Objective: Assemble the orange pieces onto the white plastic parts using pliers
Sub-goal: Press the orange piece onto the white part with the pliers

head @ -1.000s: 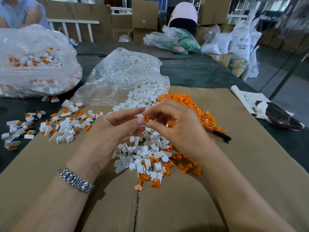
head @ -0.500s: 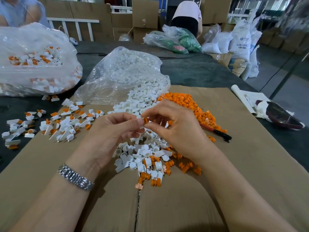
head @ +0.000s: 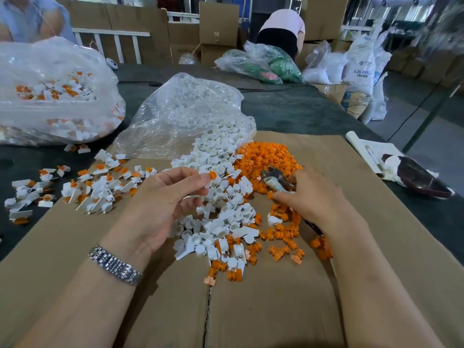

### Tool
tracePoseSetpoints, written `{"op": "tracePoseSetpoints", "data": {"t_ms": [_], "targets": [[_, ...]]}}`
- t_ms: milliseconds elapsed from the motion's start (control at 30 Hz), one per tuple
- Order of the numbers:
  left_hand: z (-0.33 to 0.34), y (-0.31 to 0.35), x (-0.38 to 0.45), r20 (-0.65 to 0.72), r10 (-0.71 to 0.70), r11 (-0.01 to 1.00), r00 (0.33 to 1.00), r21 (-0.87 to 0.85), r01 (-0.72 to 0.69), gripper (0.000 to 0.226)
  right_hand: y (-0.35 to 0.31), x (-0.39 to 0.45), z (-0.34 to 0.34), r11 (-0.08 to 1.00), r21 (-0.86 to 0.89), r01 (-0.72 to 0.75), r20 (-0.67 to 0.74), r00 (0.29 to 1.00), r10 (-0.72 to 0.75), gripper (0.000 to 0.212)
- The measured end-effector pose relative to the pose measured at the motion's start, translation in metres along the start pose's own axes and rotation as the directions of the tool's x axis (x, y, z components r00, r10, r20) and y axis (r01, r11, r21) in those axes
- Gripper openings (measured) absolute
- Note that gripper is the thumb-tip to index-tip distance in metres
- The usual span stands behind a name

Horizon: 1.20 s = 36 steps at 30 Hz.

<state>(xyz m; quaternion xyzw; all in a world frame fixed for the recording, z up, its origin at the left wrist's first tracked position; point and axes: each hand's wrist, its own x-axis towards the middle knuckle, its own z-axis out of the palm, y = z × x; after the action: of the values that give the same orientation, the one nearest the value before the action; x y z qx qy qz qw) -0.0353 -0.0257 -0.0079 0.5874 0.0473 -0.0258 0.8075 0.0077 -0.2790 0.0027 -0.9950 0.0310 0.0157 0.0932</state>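
L hand (head: pixel 165 197) pinches a white part w/ orange piece (head: pixel 212 175) seated on top, held above the loose white parts pile (head: pixel 221 222) mid-cardboard sheet (head: pixel 276 310) on the desk. R hand (head: pixel 311 197) is clamped round the pliers (head: pixel 276 180) by the orange pile (head: pixel 266 156). Risks: orange piece looks only perched, so a skewed squeeze could pop it off into the pile; thin pinch may let the part twist.

dark table (head: pixel 288 109), cardboard sheet (head: pixel 251 310), two plastic bags (head: pixel 175 114), loose parts
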Motion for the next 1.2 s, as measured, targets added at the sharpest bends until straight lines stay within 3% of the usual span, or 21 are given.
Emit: {"op": "tracePoseSetpoints", "data": {"t_ms": [133,300,467,533,600,667,733,833,1000,1200], "targets": [[0.0,-0.001,0.001,0.011,-0.003,1.0,1.0,-0.014,0.003,0.038,-0.006,-0.001,0.0,0.999,-0.037,0.027,-0.047,0.998,-0.029,0.033],[0.001,-0.001,0.001,0.02,-0.021,0.997,1.0,-0.071,0.022,0.043,0.005,-0.002,-0.014,0.949,0.315,-0.012,0.013,1.0,0.008,0.018],[0.001,0.0,0.001,0.031,0.008,0.999,0.999,-0.04,-0.007,0.041,0.005,-0.01,-0.048,0.847,0.531,-0.024,0.025,1.0,0.013,0.02],[-0.001,0.0,0.001,0.052,0.028,0.999,0.998,-0.044,-0.026,0.029,-0.005,-0.019,-0.059,0.713,0.701,-0.03,0.158,0.981,-0.114,0.021],[-0.002,0.001,0.001,0.069,0.049,0.997,0.996,-0.055,-0.045,0.02,-0.019,-0.031,-0.06,0.634,0.772,-0.034,0.279,0.915,-0.291,0.022],[-0.002,0.001,0.0,0.077,0.065,0.996,0.995,-0.062,-0.06,0.021,-0.033,-0.042,-0.052,0.692,0.722,0.016,0.337,0.865,-0.371,0.025],[-0.001,0.001,0.0,0.082,0.072,0.996,0.994,-0.053,-0.068,0.022,-0.045,-0.05,-0.043,0.764,0.64,0.082,0.35,0.854,-0.385,0.034],[0.0,0.001,-0.002,0.087,0.08,0.997,0.993,-0.02,-0.079,0.017,-0.054,-0.057,-0.039,0.782,0.614,0.108,0.351,0.85,-0.393,0.038],[0.001,0.001,-0.003,0.07,0.092,0.995,0.993,0.026,-0.094,0.023,-0.06,-0.065,-0.037,0.795,0.581,0.175,0.31,0.856,-0.415,0.05],[0.0,-0.001,-0.004,0.035,0.1,0.989,0.994,0.109,-0.104,0.021,-0.072,-0.069,-0.021,0.844,0.487,0.224,0.198,0.913,-0.356,0.064]]}}
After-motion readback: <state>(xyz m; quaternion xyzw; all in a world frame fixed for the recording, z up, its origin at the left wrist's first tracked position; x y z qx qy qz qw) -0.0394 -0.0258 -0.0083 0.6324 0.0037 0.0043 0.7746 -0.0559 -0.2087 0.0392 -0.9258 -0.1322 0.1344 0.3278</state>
